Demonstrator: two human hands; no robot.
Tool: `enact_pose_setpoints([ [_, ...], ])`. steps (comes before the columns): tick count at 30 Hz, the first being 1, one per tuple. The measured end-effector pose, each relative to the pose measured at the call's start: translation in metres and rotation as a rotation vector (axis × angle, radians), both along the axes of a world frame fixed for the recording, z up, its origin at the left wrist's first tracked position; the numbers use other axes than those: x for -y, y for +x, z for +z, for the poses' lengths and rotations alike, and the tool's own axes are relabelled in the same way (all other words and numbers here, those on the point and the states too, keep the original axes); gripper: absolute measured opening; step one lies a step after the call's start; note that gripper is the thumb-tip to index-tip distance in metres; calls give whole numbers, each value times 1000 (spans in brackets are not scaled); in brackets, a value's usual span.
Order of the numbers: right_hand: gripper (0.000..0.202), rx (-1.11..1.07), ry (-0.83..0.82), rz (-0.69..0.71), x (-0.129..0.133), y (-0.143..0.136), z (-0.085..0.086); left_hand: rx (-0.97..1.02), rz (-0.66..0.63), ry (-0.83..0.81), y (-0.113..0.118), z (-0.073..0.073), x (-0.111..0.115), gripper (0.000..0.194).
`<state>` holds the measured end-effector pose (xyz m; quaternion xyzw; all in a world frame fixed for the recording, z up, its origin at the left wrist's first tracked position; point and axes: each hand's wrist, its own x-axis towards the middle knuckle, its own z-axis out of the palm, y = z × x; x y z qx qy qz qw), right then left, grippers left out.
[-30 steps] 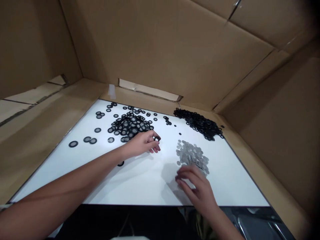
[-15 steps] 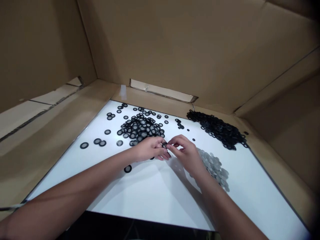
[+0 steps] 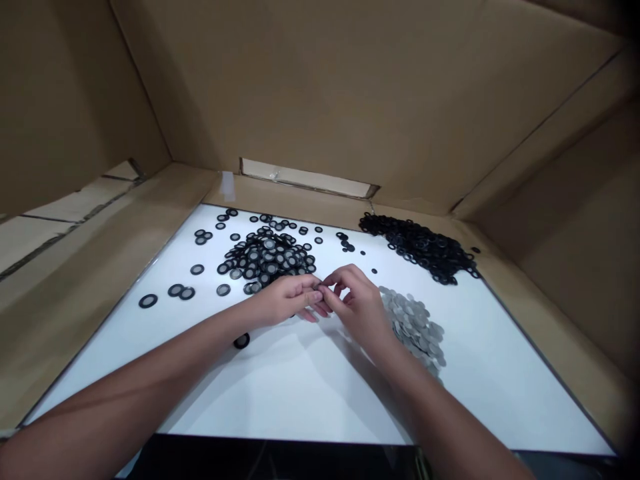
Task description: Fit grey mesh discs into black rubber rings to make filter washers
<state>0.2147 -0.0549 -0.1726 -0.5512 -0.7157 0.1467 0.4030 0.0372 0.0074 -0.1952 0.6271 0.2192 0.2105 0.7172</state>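
My left hand (image 3: 295, 298) and my right hand (image 3: 354, 301) meet above the middle of the white board. Both are closed, thumbs and fingertips pinching a small black ring (image 3: 319, 286) between them. Fingers cover most of it, so I cannot tell whether a disc sits inside. Just behind my left hand lies a heap of black rings with grey centres (image 3: 269, 257). Beside my right wrist spreads a pile of thin grey translucent discs (image 3: 414, 327). Farther back on the right is a mound of plain black rings (image 3: 425, 245).
The white board (image 3: 280, 393) lies within tall cardboard walls (image 3: 320, 87). Loose grey-centred rings (image 3: 149, 301) are scattered to the left, and one (image 3: 241, 341) rests by my left forearm. Several small dark pieces (image 3: 345, 243) lie between the heap and the mound.
The view has shifted slightly, so the scene sits farther left. My fingertips have closed more tightly over the ring, which shows less than before. The piles look unchanged.
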Motion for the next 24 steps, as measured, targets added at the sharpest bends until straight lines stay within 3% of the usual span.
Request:
enact_pose_setpoints([
  [4,2,-23,-21,-14,0,0,1,37,21,11,0,-1,-1,31],
  [9,6,-87,-78,-22,2,0,0,58,0,-27,-2,9,-1,26],
  [18,37,-12,-162,39,-2,3,-8,75,1,-51,-1,1,-2,33],
  [24,41,-154,-159,112,-5,2,-15,18,-29,-28,-4,18,2,31],
])
